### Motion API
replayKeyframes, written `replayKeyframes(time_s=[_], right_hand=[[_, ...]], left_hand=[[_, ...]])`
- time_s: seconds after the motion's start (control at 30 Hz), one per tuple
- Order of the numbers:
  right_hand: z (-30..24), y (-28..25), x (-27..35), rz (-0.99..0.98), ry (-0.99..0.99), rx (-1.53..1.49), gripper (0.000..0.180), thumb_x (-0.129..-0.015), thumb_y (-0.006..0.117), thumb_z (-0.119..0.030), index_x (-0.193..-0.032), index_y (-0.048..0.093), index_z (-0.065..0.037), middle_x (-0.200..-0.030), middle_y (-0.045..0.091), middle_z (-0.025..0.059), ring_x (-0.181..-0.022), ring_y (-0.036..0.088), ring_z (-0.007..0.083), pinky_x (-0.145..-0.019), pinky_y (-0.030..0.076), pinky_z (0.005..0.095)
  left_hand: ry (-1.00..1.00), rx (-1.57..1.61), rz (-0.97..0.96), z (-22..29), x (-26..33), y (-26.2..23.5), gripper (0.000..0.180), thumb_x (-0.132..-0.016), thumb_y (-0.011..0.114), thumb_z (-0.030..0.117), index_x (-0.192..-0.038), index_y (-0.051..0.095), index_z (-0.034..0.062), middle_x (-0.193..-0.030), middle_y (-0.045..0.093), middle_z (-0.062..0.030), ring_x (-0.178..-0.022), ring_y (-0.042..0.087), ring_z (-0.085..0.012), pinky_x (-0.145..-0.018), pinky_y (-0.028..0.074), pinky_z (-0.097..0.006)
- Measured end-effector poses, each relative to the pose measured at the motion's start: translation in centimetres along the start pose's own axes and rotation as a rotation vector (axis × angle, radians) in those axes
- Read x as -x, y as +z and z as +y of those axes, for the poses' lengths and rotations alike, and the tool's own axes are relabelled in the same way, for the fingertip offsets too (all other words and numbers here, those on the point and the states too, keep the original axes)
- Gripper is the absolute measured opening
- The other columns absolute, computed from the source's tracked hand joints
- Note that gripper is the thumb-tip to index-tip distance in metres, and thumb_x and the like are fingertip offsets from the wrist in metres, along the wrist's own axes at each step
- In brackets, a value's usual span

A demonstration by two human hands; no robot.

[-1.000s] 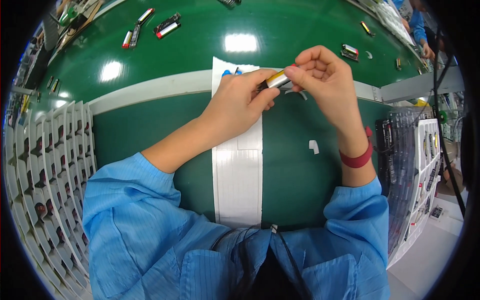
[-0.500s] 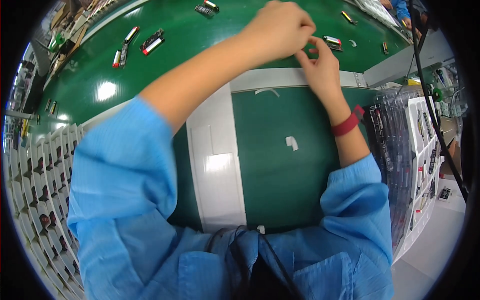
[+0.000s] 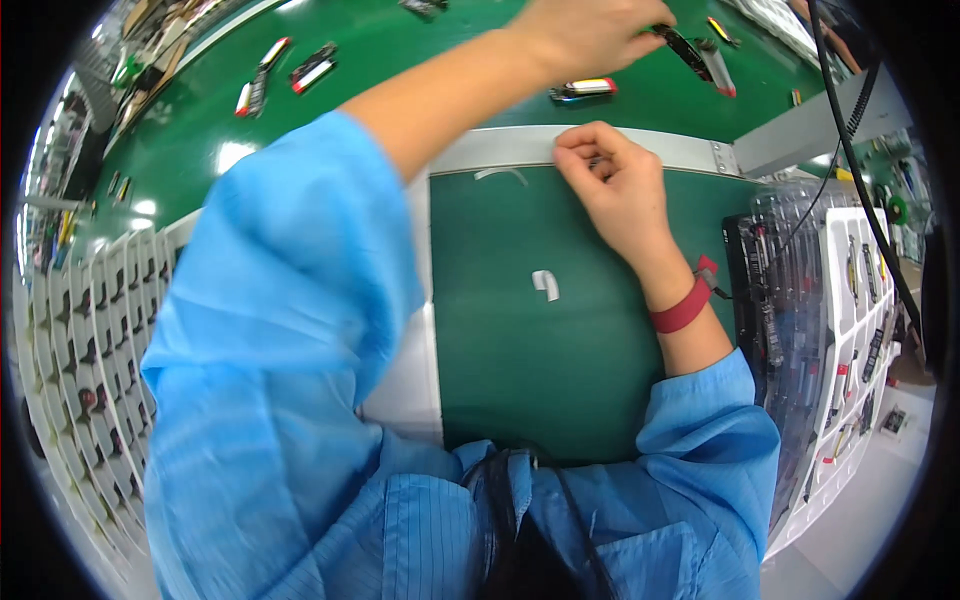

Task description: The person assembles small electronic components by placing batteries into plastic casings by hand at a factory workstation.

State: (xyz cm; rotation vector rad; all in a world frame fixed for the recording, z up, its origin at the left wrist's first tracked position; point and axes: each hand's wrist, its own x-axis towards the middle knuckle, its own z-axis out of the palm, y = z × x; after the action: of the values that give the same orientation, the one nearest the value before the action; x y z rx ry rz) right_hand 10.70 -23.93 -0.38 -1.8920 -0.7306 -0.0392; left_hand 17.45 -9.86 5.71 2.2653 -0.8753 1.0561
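My left hand reaches over the far green surface, its fingers pinched on one end of a black strip joined to a silver battery with a red end. Below that hand, another battery with a red end lies on the green surface. My right hand rests by the white rail, thumb and fingers curled together. Whatever may be between those fingers is too small to make out. A red wrist strap circles my right wrist.
More batteries with black strips are scattered beyond the rail. A curled white scrap lies on the near green mat. White racks stand at left; clear trays and a white tray flank the right side, near a hanging black cable.
My hands have moved apart. The left has gone rightward and now holds the strip with the battery; the right has drawn back toward me. A battery now shows below the left hand.
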Motion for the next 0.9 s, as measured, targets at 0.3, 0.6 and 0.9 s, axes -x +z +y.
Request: replayKeyframes(time_s=[0.3, 0.6, 0.9], right_hand=[[-4.1, 4.7, 0.1, -0.124, -0.077, 0.035, 0.008, -0.076, 0.062, -0.007, -0.081, 0.061, -0.002, -0.069, 0.062, 0.0073, -0.055, 0.056, 0.0110, -0.049, 0.043, 0.0225], [-10.1, 11.4, 4.7, -0.329, -0.525, 0.536, 0.025, -0.072, 0.057, 0.000, -0.096, 0.054, 0.003, -0.095, 0.058, 0.0164, -0.092, 0.052, 0.0304, -0.077, 0.046, 0.0342], [-11.4, 10.6, 2.6, -0.496, -0.187, 0.323, 0.025, -0.068, 0.058, 0.005, -0.092, 0.051, 0.002, -0.087, 0.056, 0.0176, -0.084, 0.056, 0.0335, -0.073, 0.046, 0.0379]], left_hand=[[-0.348, -0.540, -0.205, -4.7, 17.1, -14.0, 0.020, -0.074, 0.063, 0.011, -0.094, 0.062, 0.0122, -0.094, 0.059, -0.0019, -0.078, 0.060, -0.0215, -0.067, 0.050, -0.030], [-0.866, -0.251, -0.242, -5.7, 15.2, -13.3, 0.020, -0.079, 0.053, 0.017, -0.088, 0.066, 0.0056, -0.085, 0.063, -0.0142, -0.080, 0.061, -0.0290, -0.073, 0.050, -0.038], [-0.240, -0.396, -0.511, -3.1, 13.0, -10.0, 0.023, -0.074, 0.054, -0.003, -0.094, 0.061, 0.0049, -0.097, 0.053, -0.0082, -0.091, 0.054, -0.0250, -0.077, 0.047, -0.033]])
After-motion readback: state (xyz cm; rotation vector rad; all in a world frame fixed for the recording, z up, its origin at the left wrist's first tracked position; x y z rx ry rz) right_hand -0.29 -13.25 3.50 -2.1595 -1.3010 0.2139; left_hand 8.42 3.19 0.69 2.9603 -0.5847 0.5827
